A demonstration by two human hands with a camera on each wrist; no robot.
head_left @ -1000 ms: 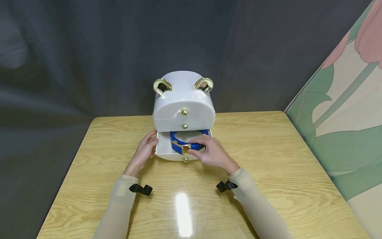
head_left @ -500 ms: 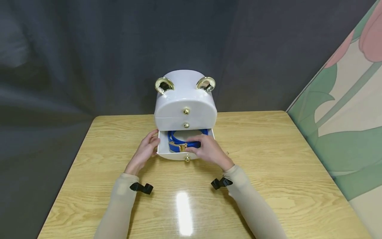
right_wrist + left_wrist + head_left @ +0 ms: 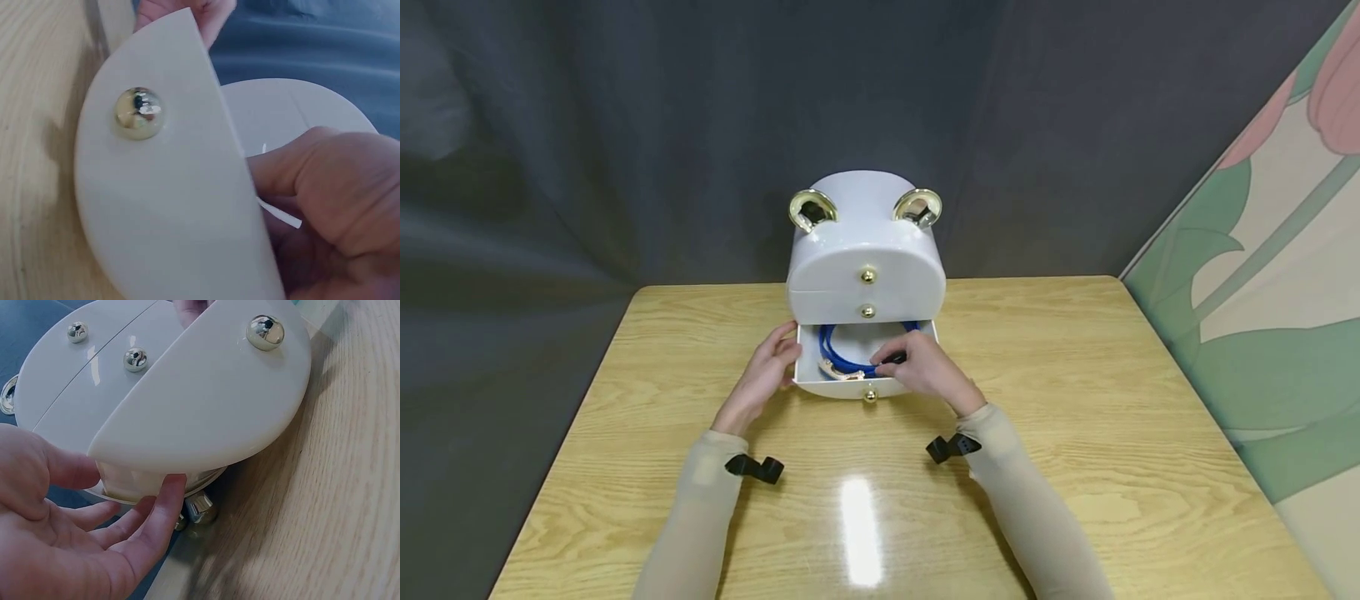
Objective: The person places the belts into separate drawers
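A coiled blue belt (image 3: 842, 363) with a gold buckle (image 3: 841, 372) lies in the pulled-out bottom drawer (image 3: 808, 358) of a white rounded box (image 3: 867, 279). My right hand (image 3: 925, 364) reaches over the drawer's front right, thumb and index finger pinching a dark part of the belt. In the right wrist view the drawer front (image 3: 169, 162) hides the belt and those fingertips. At the drawer's left side is my left hand (image 3: 762, 379). In the left wrist view its fairly straight fingers (image 3: 165, 509) touch the outer side wall, with the thumb at the top edge.
Two gold ear-like rings (image 3: 812, 210) stick up from the box. Gold knobs (image 3: 868, 276) run down its front. The box stands at the back of a wooden table (image 3: 1060, 400), before a dark curtain (image 3: 700, 142). A flower-patterned panel (image 3: 1285, 275) borders the right.
My right hand has lowered the belt into the drawer and shifted slightly left. The buckle, earlier beside my right fingers, now lies flatter behind the drawer front. My left hand stays put.
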